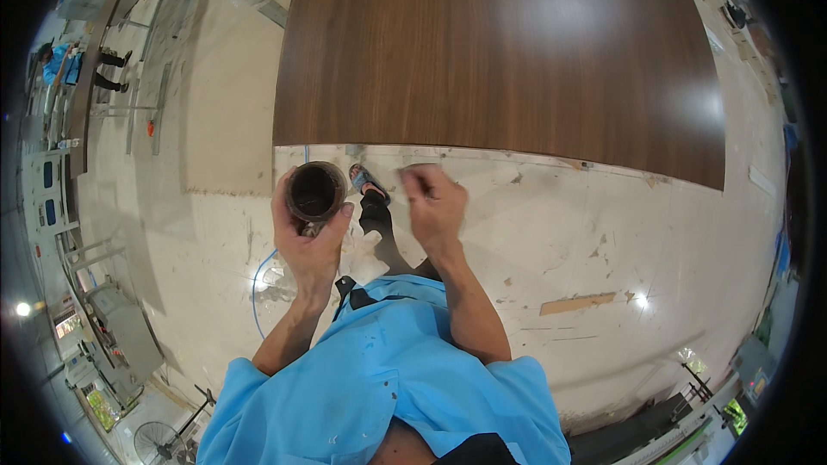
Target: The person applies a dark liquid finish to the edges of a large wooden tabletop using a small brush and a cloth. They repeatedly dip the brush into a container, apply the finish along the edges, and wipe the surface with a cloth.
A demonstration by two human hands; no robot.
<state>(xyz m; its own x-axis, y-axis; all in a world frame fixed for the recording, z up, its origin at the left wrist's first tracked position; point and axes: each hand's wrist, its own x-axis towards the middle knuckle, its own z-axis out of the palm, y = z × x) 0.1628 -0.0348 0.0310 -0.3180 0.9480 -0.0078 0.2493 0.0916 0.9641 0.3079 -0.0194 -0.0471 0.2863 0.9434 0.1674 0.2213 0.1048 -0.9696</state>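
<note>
My left hand is wrapped round a round, open-topped cup with a dark inside, fingers on one side and thumb on the other. Something pale shows under the cup, too small to name. To the right of the cup, my right hand is raised with its fingers curled together and slightly blurred; whatever they hold, if anything, is hidden. Beyond both hands lies a large brown wood-grain panel, its near edge just past my fingertips. Neither hand touches it.
A scuffed pale floor surrounds me, with a blue hose at my left. A flat brown strip lies to the right. Far left, a person in blue is near a long brown board. A fan stands lower left.
</note>
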